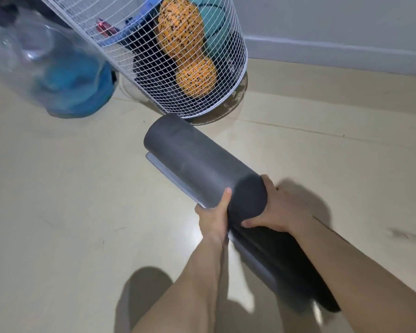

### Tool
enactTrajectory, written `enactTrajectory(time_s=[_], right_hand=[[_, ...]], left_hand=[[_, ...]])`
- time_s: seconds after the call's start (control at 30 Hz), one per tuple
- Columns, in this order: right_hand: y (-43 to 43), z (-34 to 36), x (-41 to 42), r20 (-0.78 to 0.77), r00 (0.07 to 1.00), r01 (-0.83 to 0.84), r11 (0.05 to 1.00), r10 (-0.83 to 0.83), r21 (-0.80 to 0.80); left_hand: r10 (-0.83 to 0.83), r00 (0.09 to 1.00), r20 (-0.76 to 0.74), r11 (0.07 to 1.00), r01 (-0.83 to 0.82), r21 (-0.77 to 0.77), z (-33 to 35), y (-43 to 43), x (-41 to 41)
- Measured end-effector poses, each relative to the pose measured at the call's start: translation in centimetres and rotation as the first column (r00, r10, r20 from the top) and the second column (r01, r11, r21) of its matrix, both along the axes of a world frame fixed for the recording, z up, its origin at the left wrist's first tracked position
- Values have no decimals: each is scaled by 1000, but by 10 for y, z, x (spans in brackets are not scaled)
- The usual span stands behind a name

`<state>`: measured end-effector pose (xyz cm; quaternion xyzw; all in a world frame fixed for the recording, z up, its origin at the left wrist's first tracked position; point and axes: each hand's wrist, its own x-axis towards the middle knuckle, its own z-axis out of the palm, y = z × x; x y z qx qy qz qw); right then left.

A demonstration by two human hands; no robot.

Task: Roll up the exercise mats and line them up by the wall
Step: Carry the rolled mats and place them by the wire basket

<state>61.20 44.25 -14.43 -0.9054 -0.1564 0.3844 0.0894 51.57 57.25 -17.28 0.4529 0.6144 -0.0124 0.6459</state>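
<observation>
Grey rolled mat (pixel 195 159) gripped at its middle, fingers of left hand (pixel 213 216) and right hand (pixel 279 210) curled round it.

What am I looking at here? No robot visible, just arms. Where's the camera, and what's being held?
No machine here: a person works bare-handed, and the single picture comes from a wide-angle camera worn on their head, looking forward and down. The forearms entering from below are theirs. The left hand and right hand both grip a rolled dark grey exercise mat, which points away toward a white wire basket. The basket stands on the pale floor near the wall and holds an orange speckled roller. A blurred clear plastic container sits left of it. The dark stretch nearest the camera is too blurred to identify.
</observation>
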Motion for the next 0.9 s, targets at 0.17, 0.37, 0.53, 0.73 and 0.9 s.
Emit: enactTrajectory(time_s=[0.17, 0.37, 0.53, 0.73, 0.9], right_hand=[[2, 3, -55, 74, 987, 139, 990, -140, 15], [-37, 60, -132, -61, 883, 469, 877, -465, 106], [-99, 163, -136, -88, 708, 703, 689, -700, 176], [-212, 284, -92, -34, 557, 798, 523, -830, 298], [-332, 358, -32, -17, 446, 846, 415, -895, 334]], left_hand=[[-143, 987, -78, 985, 150, 89, 24, -13, -25], [-441, 856, -270, 831, 503, 237, 104, -33, -54], [-635, 722, -274, 668, 692, 273, 212, -90, -27], [-787, 571, -233, 507, 814, 282, 332, -201, 48], [-884, 422, -199, 337, 872, 354, 406, -323, 125]])
